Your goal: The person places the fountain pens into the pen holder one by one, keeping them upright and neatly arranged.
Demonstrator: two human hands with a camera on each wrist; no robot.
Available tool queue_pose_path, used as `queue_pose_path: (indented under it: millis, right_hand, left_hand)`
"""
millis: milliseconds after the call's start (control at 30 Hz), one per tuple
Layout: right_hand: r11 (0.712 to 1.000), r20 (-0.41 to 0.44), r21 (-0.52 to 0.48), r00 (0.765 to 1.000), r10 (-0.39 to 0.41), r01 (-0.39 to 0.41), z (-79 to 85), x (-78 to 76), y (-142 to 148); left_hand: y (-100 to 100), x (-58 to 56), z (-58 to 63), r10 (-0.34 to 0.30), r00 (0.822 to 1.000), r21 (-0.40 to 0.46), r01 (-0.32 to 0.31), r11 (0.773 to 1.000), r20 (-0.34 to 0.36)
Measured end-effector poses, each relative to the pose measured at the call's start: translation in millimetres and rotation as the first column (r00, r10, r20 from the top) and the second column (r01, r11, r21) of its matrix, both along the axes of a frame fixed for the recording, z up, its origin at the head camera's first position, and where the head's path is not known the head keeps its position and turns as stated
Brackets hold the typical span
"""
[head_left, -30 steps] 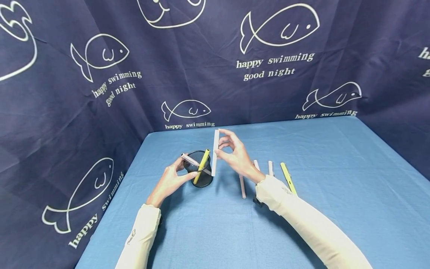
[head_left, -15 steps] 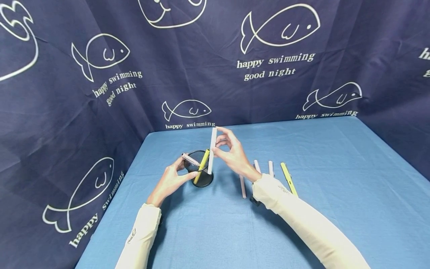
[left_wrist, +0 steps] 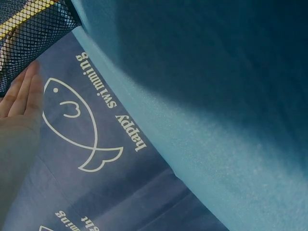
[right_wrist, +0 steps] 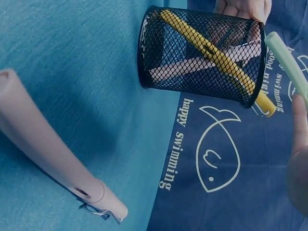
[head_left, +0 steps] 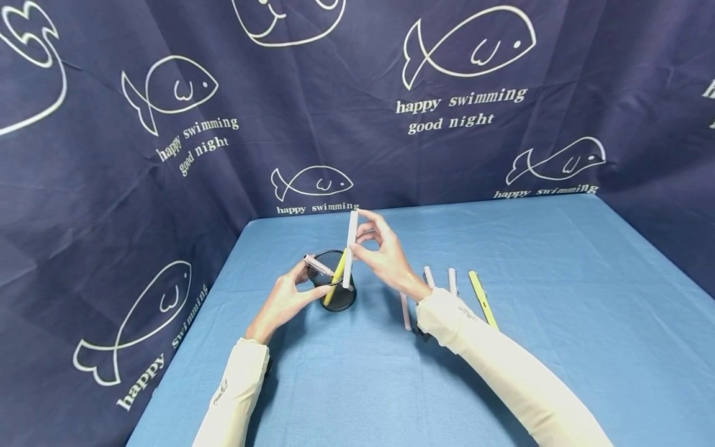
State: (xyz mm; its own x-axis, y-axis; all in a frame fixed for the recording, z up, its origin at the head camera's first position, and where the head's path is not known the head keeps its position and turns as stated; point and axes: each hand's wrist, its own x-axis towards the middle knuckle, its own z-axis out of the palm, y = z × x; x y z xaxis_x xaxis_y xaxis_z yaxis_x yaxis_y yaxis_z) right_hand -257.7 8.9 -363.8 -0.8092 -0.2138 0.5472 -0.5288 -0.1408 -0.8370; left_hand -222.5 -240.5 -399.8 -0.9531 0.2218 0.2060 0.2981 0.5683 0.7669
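Note:
My left hand point(head_left: 283, 300) holds a black mesh pen cup point(head_left: 338, 304) by its side, thumb at the near rim and fingers round the far side. A yellow pen point(right_wrist: 226, 62) and a pink pen point(right_wrist: 180, 68) lean crosswise inside the cup. Between thumb and fingertips, my right hand point(head_left: 384, 253) pinches a pale pen point(head_left: 352, 230), whitish in the head view and light green in the right wrist view. It stands nearly upright, its lower end point(right_wrist: 272, 39) close to the cup's rim. In the left wrist view, left fingers point(left_wrist: 29, 91) lie along the mesh.
On the blue tablecloth point(head_left: 357, 385), right of the cup, lie several pens: a pink pen point(head_left: 406, 313), two pale pink pens partly behind the right wrist, and a yellow pen point(head_left: 483, 299). A dark blue fish-print curtain point(head_left: 357, 124) rises behind the table.
My right hand has moved slightly left and up, bringing the pale pen from beside the cup to over its rim. The left hand and cup have stayed in place.

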Motion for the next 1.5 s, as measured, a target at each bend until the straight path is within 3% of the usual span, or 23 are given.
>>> queue_pose_path:
  millis: [1067,1500]
  right_hand:
    - [0.996,0.001,-0.062,0.998,-0.068,0.068,2.3,-8.4,-15.4]
    - [0.99,-0.021,0.018,0.99,-0.138,0.139,-2.1,-7.7,-19.1]
  left_hand:
    - [0.8,0.8,0.1,0.021,1.0,-0.003,-0.021,1.0,0.008]
    - [0.1,0.4,-0.4,0.027,1.0,-0.007,-0.027,1.0,0.015]
